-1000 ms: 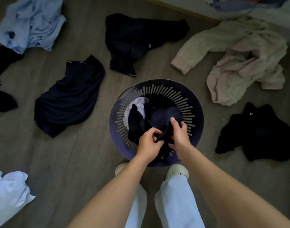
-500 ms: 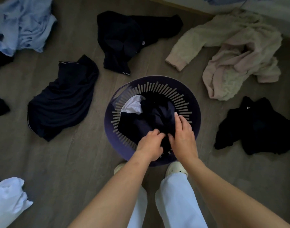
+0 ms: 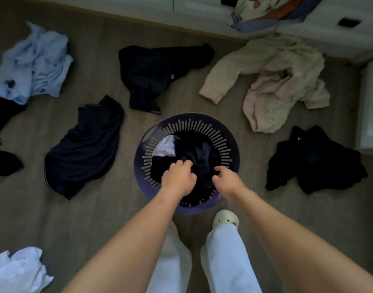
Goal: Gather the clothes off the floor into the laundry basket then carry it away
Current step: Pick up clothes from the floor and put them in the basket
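You stand on a dim wood floor with white cabinets along its far edge. The purple basket sits just ahead of your shoe, holding dark clothes and a white piece.

Your left hand is over the basket's near side, fingers curled down onto the dark clothes; whether it grips them cannot be told. Your right hand hangs beside it over the basket, fingers loosely curled, nothing seen in them.

Left of the basket lies a navy garment, and further left a black one. Beyond the basket lie a black top, a blue shirt far left and a cream robe to the right. Right of the basket is a black heap. A white shirt lies well to the near left.
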Motion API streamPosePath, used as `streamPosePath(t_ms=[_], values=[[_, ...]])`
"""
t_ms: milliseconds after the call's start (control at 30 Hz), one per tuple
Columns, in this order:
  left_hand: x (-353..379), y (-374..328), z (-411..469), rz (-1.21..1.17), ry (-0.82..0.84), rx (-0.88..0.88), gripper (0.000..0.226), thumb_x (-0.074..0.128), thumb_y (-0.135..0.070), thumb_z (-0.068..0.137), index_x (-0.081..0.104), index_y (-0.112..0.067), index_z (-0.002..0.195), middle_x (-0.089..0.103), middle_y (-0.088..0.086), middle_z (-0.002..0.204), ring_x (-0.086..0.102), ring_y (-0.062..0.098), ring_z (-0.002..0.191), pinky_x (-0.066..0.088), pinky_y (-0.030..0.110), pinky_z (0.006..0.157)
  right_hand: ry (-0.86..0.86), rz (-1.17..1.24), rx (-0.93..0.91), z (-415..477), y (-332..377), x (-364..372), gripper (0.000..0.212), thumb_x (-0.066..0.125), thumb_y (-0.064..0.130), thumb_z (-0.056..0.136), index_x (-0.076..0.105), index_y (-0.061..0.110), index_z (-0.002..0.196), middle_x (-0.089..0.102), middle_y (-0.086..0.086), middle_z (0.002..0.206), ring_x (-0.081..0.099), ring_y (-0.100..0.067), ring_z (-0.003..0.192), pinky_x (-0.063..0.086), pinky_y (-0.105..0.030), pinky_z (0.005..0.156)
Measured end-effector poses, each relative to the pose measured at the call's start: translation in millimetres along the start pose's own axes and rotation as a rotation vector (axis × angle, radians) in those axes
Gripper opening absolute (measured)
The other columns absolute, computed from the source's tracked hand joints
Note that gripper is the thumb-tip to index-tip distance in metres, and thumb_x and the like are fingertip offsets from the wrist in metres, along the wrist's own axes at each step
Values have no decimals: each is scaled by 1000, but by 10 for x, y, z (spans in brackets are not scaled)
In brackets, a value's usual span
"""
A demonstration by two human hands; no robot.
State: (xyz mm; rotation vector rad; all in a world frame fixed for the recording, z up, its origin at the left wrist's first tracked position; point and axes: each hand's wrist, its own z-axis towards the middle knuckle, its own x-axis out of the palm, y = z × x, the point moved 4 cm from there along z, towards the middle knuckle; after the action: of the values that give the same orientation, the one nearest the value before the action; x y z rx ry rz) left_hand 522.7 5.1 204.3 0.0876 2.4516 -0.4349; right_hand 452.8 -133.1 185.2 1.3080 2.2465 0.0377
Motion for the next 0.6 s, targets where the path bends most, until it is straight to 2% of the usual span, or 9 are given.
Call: streamPosePath(t_ms=[100,333,433,600], values=[[-682,-500,-233,-21,-19,115,38,42,-29,96,51,-19,132,52,7,134,45,29,126,42,44,101,-73,31,-24,-374,236,-690,48,47,23,93,46,11,139,54,-12,140,50,-26,129,37,-30,106],[-2026,-1685,-1094,143,-205,360,34,41,-29,96,56,-18,124,56,8,127,47,30,121,44,42,95,-396,120,-93,-1862,453,-2378,38,50,25,95,54,13,131,58,-10,132,54,-26,121,41,-29,95],[-2337,-2157,-1459,248,-275,460,33,41,-31,96,58,-17,121,57,8,124,45,30,121,43,43,95,-503,150,-89,-2434,340,-2843,36,51,27,93,58,17,126,61,-9,126,57,-24,115,40,-26,84],[-2571,-3021,-2050,406,-333,642,32,41,-30,97,59,-18,121,54,8,123,41,30,121,38,40,92,-610,230,-66,-3283,-37,-3354,35,58,28,90,60,17,122,63,-9,121,59,-25,112,43,-29,90]])
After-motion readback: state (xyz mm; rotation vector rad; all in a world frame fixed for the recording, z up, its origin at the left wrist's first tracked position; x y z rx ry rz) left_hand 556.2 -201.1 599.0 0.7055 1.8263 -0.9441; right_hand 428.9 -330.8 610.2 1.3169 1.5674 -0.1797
